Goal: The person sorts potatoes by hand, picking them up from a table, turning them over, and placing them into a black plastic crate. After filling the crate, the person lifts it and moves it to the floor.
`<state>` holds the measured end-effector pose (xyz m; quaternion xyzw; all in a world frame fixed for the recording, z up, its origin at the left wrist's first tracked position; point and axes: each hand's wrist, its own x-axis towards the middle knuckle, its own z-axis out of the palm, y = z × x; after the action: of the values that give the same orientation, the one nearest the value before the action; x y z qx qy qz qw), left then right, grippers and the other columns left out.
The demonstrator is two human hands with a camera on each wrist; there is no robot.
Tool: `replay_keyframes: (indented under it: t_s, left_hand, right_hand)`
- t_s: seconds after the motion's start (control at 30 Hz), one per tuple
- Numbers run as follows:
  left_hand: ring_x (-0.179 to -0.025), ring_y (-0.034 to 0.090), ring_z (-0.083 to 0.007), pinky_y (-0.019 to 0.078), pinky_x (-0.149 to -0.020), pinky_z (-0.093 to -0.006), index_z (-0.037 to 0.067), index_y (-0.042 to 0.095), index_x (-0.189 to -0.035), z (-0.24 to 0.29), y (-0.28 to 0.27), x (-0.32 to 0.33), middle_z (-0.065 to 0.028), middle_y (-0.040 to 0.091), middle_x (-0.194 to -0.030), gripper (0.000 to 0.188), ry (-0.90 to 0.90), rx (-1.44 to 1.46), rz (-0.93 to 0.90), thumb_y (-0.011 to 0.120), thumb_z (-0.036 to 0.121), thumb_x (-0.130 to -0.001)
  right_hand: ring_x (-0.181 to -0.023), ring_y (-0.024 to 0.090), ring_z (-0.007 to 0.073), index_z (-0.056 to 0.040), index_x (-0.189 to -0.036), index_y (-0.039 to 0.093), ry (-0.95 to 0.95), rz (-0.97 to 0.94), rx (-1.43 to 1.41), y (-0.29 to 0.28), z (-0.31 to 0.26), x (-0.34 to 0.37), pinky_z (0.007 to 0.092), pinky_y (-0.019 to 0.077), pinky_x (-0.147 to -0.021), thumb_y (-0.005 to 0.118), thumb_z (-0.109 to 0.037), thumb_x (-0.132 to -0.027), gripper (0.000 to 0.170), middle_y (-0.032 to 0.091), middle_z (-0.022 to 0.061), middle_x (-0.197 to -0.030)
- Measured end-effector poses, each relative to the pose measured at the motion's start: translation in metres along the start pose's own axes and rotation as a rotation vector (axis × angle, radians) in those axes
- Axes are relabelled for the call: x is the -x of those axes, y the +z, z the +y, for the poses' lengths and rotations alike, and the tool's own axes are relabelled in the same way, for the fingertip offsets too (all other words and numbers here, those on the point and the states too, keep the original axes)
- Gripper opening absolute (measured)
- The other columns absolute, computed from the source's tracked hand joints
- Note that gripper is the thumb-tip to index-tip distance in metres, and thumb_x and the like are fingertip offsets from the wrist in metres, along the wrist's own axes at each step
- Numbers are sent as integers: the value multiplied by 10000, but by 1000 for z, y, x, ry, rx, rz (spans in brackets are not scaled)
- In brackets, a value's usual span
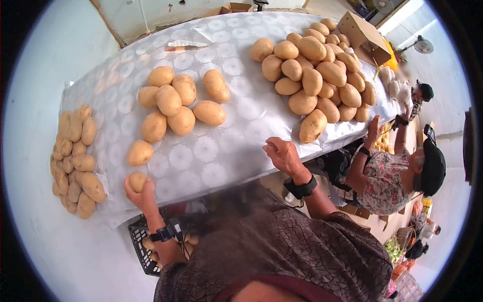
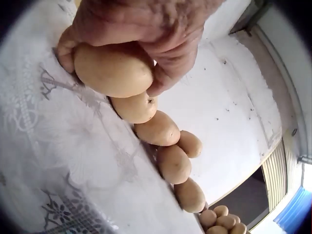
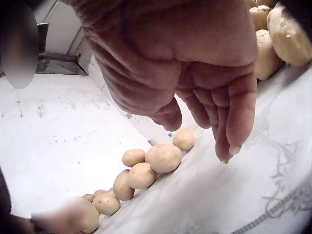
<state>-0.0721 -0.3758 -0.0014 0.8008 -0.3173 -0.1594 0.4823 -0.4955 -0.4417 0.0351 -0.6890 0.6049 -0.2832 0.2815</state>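
Observation:
At the near left edge of the table the left hand (image 1: 143,195) grips a potato (image 1: 137,181); in the left wrist view its fingers and thumb curl round that potato (image 2: 113,70). Just beyond lies a single potato (image 1: 140,152), and past it a loose group of potatoes (image 1: 168,100) on the patterned cloth (image 1: 201,151). The right hand (image 1: 288,160) hovers over the cloth near the front edge, left of the big potato pile (image 1: 332,73). In the right wrist view the right hand (image 3: 195,83) holds nothing, its fingers loosely bent.
A heap of potatoes (image 1: 75,161) lies at the table's left end. A cardboard box (image 1: 363,38) stands at the far right. Below the table's front edge is a black crate (image 1: 143,246) with potatoes. Another person (image 1: 385,181) in a black cap is at the right.

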Motion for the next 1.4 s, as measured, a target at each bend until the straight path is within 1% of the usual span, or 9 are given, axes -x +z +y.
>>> replay_keyframes:
  t_s: [0.07, 0.23, 0.5, 0.73, 0.87, 0.93, 1.07, 1.2, 1.4]
  left_hand:
    - [-1186, 459, -301, 381, -1015, -417, 29, 425, -1341, 0, -3, 7, -148, 450, -1330, 707, -34, 142, -1, 719, 110, -703]
    - [-1230, 438, -259, 368, -1038, -379, 31, 388, -1380, 21, -6, 30, -123, 421, -1371, 670, -188, 496, -87, 633, 71, -758]
    - [-1261, 414, -283, 336, -1073, -418, 23, 329, -1419, 48, 7, 76, -129, 405, -1374, 729, -17, 557, -234, 603, 124, -751]
    - [-1236, 437, -271, 371, -1047, -408, 20, 310, -1418, 111, 55, 114, -134, 399, -1357, 831, 90, 640, -453, 643, 241, -690]
    - [-1183, 479, -256, 403, -1006, -396, 9, 321, -1399, 129, 85, 137, -148, 424, -1321, 883, 227, 474, -535, 693, 310, -657]
    - [-1218, 474, -275, 411, -1021, -408, 36, 330, -1391, 135, 95, 147, -161, 407, -1366, 852, 269, 617, -692, 743, 181, -659]
    - [-1189, 494, -282, 421, -1005, -409, 11, 334, -1376, 145, 107, 160, -169, 421, -1351, 833, 311, 597, -783, 731, 173, -661]
    - [-1169, 506, -283, 433, -986, -405, 2, 377, -1348, 145, 120, 156, -180, 447, -1318, 800, 524, 486, -751, 738, 172, -655]
    - [-1188, 495, -310, 418, -999, -414, -2, 389, -1343, 134, 130, 152, -199, 442, -1323, 802, 409, 622, -848, 757, 206, -662]
  right_hand:
    - [-671, 657, 338, 8, -927, 639, -9, 27, -55, 6, 6, -5, 382, 511, -595, 678, -180, -842, 211, 650, 192, -724]
    - [-630, 645, 213, 33, -994, 619, 90, -58, -269, 7, -3, -12, 326, 502, -581, 659, -160, -879, 228, 644, 151, -699]
    - [-702, 617, 125, 67, -1038, 602, 165, -273, -494, 8, -20, -26, 278, 504, -631, 631, -189, -922, 282, 635, 74, -753]
    - [-1089, 559, 197, 11, -1381, 384, 215, -638, -806, -8, -43, -27, 349, 473, -908, 645, -238, -915, 589, 593, 169, -1201]
    - [-1138, 526, 202, 0, -1419, 322, 151, -716, -895, -7, -38, -19, 369, 440, -958, 661, -252, -899, 669, 569, 192, -1249]
    - [-1147, 530, 250, 23, -1428, 293, 94, -765, -1023, -7, -33, -12, 353, 464, -931, 671, -313, -899, 732, 551, 274, -1240]
    - [-1059, 556, 194, 15, -1425, 325, 156, -864, -1053, -19, -31, -7, 335, 483, -875, 631, -317, -928, 672, 603, 171, -1156]
    - [-1039, 557, 158, 28, -1412, 347, 2, -702, -974, -15, -19, 1, 320, 480, -872, 620, -313, -936, 646, 617, 131, -1132]
    - [-1137, 524, 163, 25, -1424, 325, 31, -687, -1058, -17, -21, 1, 328, 446, -966, 607, -270, -946, 628, 575, 137, -1233]
